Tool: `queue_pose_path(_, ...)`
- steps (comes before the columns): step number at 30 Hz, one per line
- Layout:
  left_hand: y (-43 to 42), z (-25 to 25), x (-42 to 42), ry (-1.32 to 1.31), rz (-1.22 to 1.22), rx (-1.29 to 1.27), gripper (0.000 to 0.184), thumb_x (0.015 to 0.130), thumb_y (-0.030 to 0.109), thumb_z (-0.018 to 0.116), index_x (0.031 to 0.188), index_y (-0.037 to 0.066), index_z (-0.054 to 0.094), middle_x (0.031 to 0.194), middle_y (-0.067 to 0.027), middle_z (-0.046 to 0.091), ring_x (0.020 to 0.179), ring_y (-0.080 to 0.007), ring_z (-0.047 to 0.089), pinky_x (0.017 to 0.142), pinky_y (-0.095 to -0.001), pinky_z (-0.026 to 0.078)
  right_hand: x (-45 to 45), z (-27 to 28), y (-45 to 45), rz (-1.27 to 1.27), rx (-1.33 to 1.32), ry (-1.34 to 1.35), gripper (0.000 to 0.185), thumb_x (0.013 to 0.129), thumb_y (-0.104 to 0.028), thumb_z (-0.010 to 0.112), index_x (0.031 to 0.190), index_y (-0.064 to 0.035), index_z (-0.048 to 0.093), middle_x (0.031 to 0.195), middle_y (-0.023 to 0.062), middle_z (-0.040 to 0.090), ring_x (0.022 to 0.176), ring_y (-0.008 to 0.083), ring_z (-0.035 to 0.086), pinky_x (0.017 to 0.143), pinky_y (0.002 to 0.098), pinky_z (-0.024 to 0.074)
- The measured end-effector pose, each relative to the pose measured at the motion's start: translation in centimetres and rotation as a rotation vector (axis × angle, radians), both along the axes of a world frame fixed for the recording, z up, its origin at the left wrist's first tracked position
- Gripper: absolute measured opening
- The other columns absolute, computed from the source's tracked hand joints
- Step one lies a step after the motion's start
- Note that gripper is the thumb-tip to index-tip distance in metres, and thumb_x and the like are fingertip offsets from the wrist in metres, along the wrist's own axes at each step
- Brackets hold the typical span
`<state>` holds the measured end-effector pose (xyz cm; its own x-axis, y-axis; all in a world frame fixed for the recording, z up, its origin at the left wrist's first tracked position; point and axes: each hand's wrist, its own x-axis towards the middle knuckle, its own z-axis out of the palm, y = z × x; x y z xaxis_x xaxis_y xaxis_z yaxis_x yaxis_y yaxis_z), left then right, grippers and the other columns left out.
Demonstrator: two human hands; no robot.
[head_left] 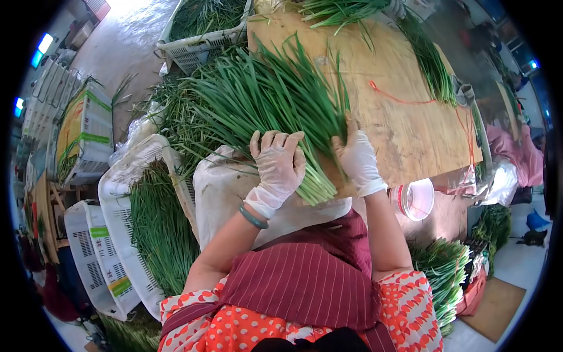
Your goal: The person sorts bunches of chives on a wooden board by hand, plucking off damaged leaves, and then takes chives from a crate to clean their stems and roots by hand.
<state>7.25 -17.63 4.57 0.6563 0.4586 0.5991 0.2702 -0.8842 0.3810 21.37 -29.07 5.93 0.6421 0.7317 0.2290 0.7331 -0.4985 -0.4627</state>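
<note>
A large bunch of long green stalks (267, 97) lies across the near left part of the wooden board (404, 135), its pale cut ends pointing toward my body. My left hand (277, 167), in a whitish glove, rests on the left side of the bunch near those ends, fingers curled over the stalks. At the right edge of the bunch is my right hand (356, 157), also gloved, with a few stalks between thumb and fingers. A red string (404, 101) lies on the board to the right.
Another bunch (431, 61) lies at the board's right edge, more greens at its far edge. White crates (120, 202) of greens stand at left, another crate (202, 44) beyond. A white tub (416, 199) and stacked bunches (443, 276) are at right.
</note>
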Motion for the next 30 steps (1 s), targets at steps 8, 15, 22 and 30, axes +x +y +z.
queue_pose_path(8,-0.4,0.3,-0.1,0.101,0.024,0.033,0.044,0.066,0.013,0.054,0.111,0.015,0.059,0.088,-0.0051,0.053,0.100,-0.0240,0.048,0.103,-0.0505,0.020,1.1,0.0,-1.4,-0.078,-0.021,0.236,0.048,0.089,-0.015,0.053,0.133,-0.0021,0.038,0.121,0.0261,0.051,0.108,0.0414,0.052,0.088,0.0413,0.0439)
queue_pose_path(15,0.3,1.4,0.9,0.126,-0.163,0.095,0.058,0.065,0.010,0.055,0.122,0.016,0.054,0.095,-0.0074,0.050,0.105,-0.0259,0.047,0.103,-0.0489,0.025,0.0,2.6,-0.2,-0.213,-0.217,0.164,0.047,0.089,-0.015,0.053,0.132,-0.0016,0.040,0.115,0.0272,0.054,0.102,0.0413,0.056,0.086,0.0408,0.0450)
queue_pose_path(22,0.6,1.2,1.8,0.266,-0.273,0.077,0.054,0.071,0.014,0.055,0.125,0.015,0.052,0.114,-0.0075,0.056,0.112,-0.0276,0.048,0.104,-0.0465,0.027,4.2,-4.1,-1.5,-0.135,0.139,0.199,0.039,0.087,-0.028,0.056,0.119,-0.0052,0.052,0.087,0.0242,0.062,0.084,0.0413,0.060,0.069,0.0483,0.0472)
queue_pose_path(30,0.5,0.8,1.3,0.184,-0.223,0.010,0.050,0.068,0.015,0.056,0.118,0.011,0.056,0.100,-0.0067,0.057,0.101,-0.0261,0.051,0.098,-0.0456,0.033,0.8,2.4,-0.7,-0.111,0.082,-0.267,0.070,0.082,-0.041,0.062,0.134,-0.0013,0.036,0.105,0.0267,0.058,0.085,0.0413,0.060,0.073,0.0446,0.0479)
